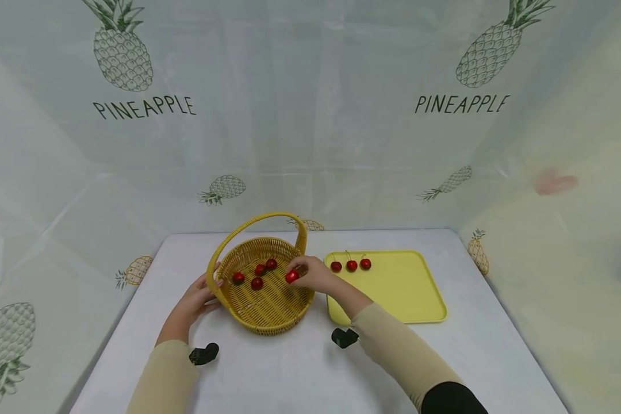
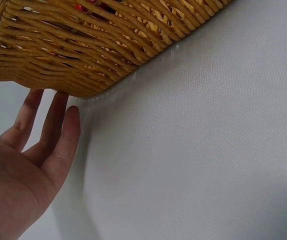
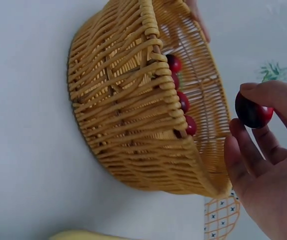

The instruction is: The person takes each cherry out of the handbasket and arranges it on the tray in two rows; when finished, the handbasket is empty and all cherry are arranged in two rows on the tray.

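In the head view my right hand (image 1: 315, 275) is over the right part of a round wicker basket (image 1: 271, 322), pinching a red cherry (image 1: 292, 276) between thumb and fingers. The right wrist view shows this cherry (image 3: 253, 110) just outside the basket's rim from that angle, dark on one side. Several cherries (image 1: 256, 283) lie inside the basket. My left hand (image 1: 196, 296) holds the basket's left side by the foot of its arched handle (image 1: 269, 216). In the left wrist view, the fingers (image 2: 58, 155) rest against the woven wall; the thumb is hidden there.
A yellow tray (image 1: 393, 299) lies right of the basket, with 3 stemmed cherries (image 1: 351, 265) along its far left side. Both stand on a white table (image 1: 269, 374). Behind it hangs a pale sheet (image 1: 310, 126) printed with pineapples.
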`<state>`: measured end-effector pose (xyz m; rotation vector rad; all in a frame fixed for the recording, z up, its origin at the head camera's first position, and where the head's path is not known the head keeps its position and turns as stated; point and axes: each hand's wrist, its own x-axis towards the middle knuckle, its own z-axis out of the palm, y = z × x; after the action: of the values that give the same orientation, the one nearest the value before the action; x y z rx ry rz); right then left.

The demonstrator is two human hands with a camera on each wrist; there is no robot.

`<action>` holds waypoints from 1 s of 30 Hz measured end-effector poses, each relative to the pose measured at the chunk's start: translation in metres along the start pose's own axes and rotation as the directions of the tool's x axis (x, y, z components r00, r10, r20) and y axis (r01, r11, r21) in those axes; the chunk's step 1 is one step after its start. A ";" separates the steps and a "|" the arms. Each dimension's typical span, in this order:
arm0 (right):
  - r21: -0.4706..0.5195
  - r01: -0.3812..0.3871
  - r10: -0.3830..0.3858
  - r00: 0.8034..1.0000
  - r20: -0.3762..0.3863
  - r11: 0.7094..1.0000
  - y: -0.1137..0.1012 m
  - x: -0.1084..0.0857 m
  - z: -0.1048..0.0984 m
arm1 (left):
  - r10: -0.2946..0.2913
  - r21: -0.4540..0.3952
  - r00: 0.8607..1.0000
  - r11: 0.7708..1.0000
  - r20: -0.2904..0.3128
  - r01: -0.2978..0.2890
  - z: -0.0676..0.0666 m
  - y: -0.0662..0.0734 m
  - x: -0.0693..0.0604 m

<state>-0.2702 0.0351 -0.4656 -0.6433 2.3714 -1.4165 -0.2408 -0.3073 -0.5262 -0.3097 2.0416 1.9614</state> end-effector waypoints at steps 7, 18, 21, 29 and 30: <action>0.009 -0.008 0.009 1.000 -0.029 1.000 -0.001 -0.016 -0.013 | 0.003 0.002 1.000 1.000 0.003 -0.003 0.000 0.000 0.001; -0.001 0.019 -0.019 0.996 -0.084 1.000 0.006 -0.039 -0.032 | 0.003 0.001 1.000 1.000 0.007 -0.003 -0.001 0.001 -0.001; -0.018 0.044 -0.046 0.994 -0.103 0.999 0.010 -0.044 -0.036 | 0.002 0.003 1.000 1.000 0.007 -0.002 -0.002 0.000 -0.002; -0.031 0.037 -0.041 0.987 -0.156 0.999 0.027 -0.055 -0.049 | 0.006 0.007 1.000 1.000 0.007 -0.006 0.000 0.000 -0.001; -0.030 0.031 -0.036 0.986 -0.164 0.999 0.029 -0.057 -0.050 | 0.007 0.004 1.000 1.000 0.004 -0.007 0.000 0.000 -0.001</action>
<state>-0.2520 0.1142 -0.4661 -0.5969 2.5212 -1.5070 -0.2401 -0.3072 -0.5263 -0.2974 2.0467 1.9598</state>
